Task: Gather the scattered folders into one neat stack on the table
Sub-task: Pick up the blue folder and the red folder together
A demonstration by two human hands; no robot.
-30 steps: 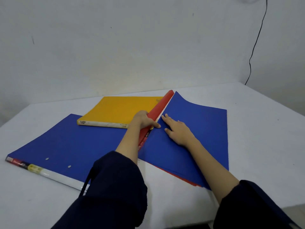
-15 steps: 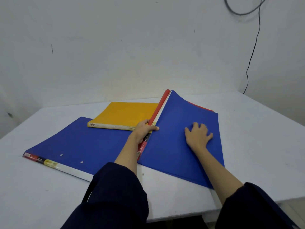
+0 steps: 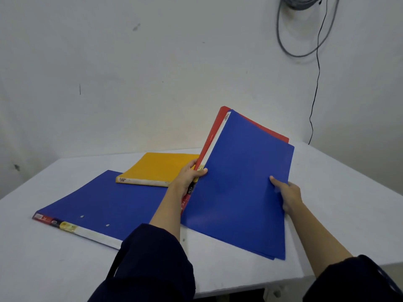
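Note:
A blue folder (image 3: pixel 239 184) lies against a red folder (image 3: pixel 214 131), and both are lifted off the white table (image 3: pixel 340 192), tilted up on their near corner. My left hand (image 3: pixel 189 175) grips their spine edge. My right hand (image 3: pixel 285 192) holds the blue folder's right edge, thumb on top. A large blue folder (image 3: pixel 109 205) with a white spine lies flat at the left. A yellow folder (image 3: pixel 161 166) rests on its far part, beside my left hand.
The table's front edge (image 3: pixel 239 288) runs just below my sleeves. A white wall stands behind the table. A black cable (image 3: pixel 316 88) hangs down the wall at the right, with coiled grey cable (image 3: pixel 305 27) above it.
The blue and red folders have risen from flat on the table to a steep tilt. My right hand moved from the blue cover's top to its right edge and gripped it.

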